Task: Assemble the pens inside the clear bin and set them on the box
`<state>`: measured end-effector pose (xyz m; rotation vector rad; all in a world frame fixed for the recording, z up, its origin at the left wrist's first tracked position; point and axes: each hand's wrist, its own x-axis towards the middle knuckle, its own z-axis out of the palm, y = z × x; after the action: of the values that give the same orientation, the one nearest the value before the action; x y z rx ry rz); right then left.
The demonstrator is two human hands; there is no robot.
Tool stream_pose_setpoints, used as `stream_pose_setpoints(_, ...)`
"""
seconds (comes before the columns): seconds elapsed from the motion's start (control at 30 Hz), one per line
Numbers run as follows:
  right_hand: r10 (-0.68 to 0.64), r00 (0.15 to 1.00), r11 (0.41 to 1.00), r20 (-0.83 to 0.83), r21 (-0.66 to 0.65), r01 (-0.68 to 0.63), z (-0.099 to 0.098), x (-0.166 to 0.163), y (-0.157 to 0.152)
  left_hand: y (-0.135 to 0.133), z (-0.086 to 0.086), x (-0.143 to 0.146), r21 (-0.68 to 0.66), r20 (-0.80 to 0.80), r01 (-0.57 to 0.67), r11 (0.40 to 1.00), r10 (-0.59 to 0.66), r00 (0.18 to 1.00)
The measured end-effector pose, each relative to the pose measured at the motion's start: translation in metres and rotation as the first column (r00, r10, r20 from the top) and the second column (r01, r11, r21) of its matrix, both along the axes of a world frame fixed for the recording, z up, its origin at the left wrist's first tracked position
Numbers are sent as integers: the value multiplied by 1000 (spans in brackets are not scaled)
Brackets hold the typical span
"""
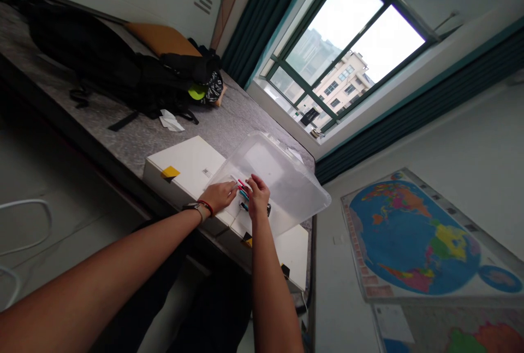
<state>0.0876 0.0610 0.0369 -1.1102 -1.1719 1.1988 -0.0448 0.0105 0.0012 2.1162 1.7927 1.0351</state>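
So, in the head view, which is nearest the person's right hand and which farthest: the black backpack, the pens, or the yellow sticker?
From the right hand:
1. Pens: at its fingertips, between the two hands.
2. Yellow sticker: toward the picture's left, on the white box.
3. Black backpack: farthest, up the bed at upper left.

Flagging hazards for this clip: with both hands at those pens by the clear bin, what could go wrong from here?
1. The pens are thin and bunched between the left hand and right hand; one could slip from the grip and roll away.
2. The clear bin seems to jut past the white boxes under it, so pressing down might tip it.
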Motion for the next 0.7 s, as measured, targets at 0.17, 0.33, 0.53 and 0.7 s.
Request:
stream_pose_setpoints(0.17,58,996,998,-70,2,-58,-4,-14,-8,0,1,-1,0,-21,10,1000,-10,1000)
stream_pose_setpoints(0.33,45,997,999,-63,4,-45,-10,-17,-12,0,1,-1,-14,-36,2,1000,-3,999)
stream_pose_setpoints(0.53,46,995,999,-85,11,-46,-15,-17,-12,2,-2,0,-37,-18,-8,999,7,1000)
stream_pose_setpoints(0.7,8,999,1000,-53,22,-7,-22,-15,-13,2,-3,0,-32,-7,-2,999,1,1000)
